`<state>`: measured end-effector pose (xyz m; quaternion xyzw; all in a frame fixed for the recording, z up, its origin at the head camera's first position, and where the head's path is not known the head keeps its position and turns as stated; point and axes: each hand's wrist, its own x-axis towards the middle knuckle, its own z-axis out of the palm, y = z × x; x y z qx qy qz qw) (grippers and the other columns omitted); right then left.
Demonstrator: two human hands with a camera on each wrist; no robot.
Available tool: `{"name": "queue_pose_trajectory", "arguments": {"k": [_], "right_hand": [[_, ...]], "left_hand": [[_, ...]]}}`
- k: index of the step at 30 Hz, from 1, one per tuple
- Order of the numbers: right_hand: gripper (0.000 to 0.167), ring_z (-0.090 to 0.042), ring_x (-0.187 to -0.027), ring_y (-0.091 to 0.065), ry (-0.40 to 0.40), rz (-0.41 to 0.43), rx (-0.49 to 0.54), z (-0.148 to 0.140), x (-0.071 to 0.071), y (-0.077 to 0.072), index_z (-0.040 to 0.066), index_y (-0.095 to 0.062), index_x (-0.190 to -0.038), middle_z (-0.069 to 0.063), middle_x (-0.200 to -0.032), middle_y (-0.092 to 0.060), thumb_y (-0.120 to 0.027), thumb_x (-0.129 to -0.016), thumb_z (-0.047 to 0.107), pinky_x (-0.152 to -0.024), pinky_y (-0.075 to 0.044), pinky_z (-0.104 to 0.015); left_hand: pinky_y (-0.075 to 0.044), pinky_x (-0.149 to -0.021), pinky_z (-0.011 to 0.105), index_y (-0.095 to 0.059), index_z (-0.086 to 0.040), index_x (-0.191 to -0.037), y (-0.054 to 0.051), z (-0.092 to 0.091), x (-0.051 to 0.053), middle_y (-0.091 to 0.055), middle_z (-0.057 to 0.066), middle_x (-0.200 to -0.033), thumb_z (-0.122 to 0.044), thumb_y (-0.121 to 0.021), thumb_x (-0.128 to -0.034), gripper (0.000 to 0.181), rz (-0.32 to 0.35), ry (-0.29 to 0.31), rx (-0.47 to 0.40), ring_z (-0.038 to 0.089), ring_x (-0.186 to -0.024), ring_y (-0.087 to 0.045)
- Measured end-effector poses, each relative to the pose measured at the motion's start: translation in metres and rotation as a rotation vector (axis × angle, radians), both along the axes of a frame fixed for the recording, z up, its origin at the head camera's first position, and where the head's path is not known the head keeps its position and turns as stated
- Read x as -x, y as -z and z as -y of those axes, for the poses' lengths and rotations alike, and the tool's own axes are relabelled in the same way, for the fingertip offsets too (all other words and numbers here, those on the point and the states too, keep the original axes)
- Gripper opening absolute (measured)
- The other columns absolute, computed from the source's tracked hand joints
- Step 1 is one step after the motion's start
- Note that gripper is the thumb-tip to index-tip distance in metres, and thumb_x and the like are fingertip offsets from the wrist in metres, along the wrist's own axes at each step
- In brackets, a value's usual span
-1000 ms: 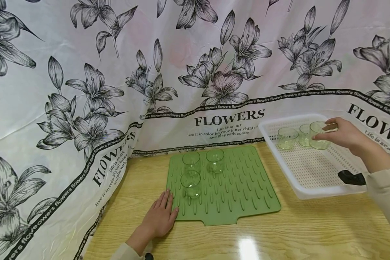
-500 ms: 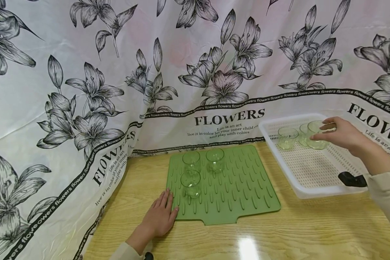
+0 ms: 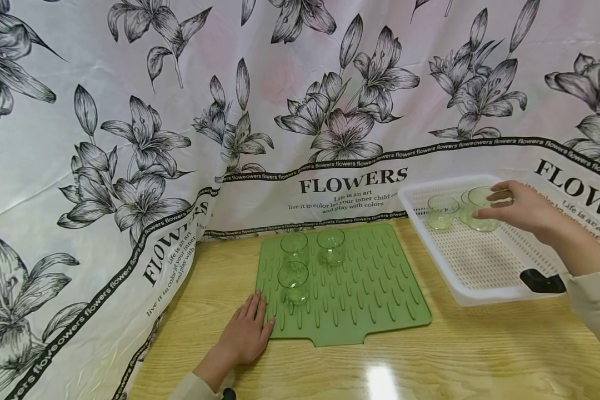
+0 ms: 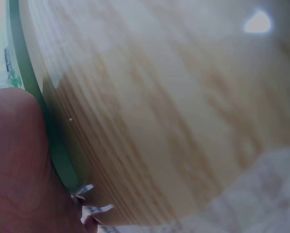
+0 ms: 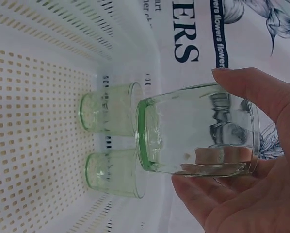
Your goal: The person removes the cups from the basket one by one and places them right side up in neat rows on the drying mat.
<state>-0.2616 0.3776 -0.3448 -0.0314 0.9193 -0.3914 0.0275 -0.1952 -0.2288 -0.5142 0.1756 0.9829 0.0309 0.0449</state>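
My right hand [image 3: 520, 208] grips a clear, green-tinted drinking glass [image 5: 179, 126] in the white basket's back part. Thumb and fingers pinch its sides from opposite directions in the right wrist view. Two similar glasses stand in the basket: one glass [image 3: 442, 213] to the left, and another glass [image 5: 113, 172] partly behind the held one in the head view. My left hand [image 3: 245, 333] lies with straight fingers on the front left edge of a green drying mat [image 3: 380, 278]. On that mat stand a front glass [image 3: 294, 283], a back left glass [image 3: 294, 248] and a back right glass [image 3: 331, 247].
The white perforated basket [image 3: 460, 297] stands on the wooden table [image 3: 305, 372], right of the mat. A black object [image 3: 542, 281] shows by the right sleeve, over the basket's front rim. A flower-printed cloth [image 3: 260, 105] hangs behind and to the left.
My right hand has shifted slightly left with the glass, which now overlaps more of the glass behind it. The left hand and the glasses on the mat have stayed put.
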Motion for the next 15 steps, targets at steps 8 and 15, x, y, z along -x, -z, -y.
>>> {"name": "queue_pose_trajectory", "arguments": {"k": [8, 15], "right_hand": [[0.1, -0.062, -0.134, -0.033, -0.008, -0.025, 0.002, 0.007, -0.002, -0.003, -0.018, -0.008, -0.154, -0.044, -0.151, -0.026, -0.071, -0.099, 0.036, -0.103, -0.035, -0.074], [0.101, -0.062, -0.134, -0.034, -0.015, -0.03, 0.009, 0.013, -0.004, -0.005, -0.019, -0.008, -0.154, -0.044, -0.15, -0.026, -0.072, -0.098, 0.035, -0.104, -0.035, -0.074]], "left_hand": [[-0.027, -0.121, 0.056, -0.027, 0.001, -0.161, 0.0, 0.0, 0.001, -0.014, 0.019, -0.169, -0.048, -0.026, -0.112, 0.069, -0.017, 0.006, -0.003, 0.039, -0.155, -0.018], [-0.027, -0.121, 0.056, -0.027, 0.001, -0.161, 0.002, 0.001, 0.001, -0.014, 0.019, -0.17, -0.048, -0.026, -0.112, 0.069, -0.007, 0.004, 0.0, 0.039, -0.155, -0.018]]}}
